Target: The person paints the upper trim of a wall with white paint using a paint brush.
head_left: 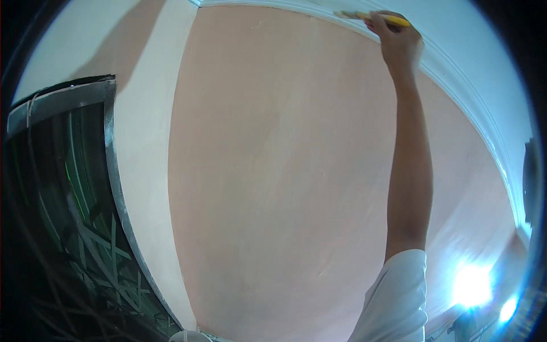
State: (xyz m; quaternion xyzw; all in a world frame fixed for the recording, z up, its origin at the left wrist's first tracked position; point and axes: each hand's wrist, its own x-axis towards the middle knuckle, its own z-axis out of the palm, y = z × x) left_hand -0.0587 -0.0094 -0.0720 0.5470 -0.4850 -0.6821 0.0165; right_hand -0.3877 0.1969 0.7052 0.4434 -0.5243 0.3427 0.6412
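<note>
My right hand [400,41] is raised high at the upper right, its fingers closed around a paintbrush [397,20] with a yellow handle. The brush lies nearly level, its bristles pointing left and overlapping the white cornice [273,5] where wall and ceiling meet. Below the cornice spreads a pinkish-beige wall [285,159], behind my outstretched arm. My left hand is out of view.
A dark window [68,188] with a grey frame is at the left, in a paler wall strip [145,171]. Bright work lights [472,286] shine at lower right. The rounded top of a white object [190,336] shows at the bottom edge.
</note>
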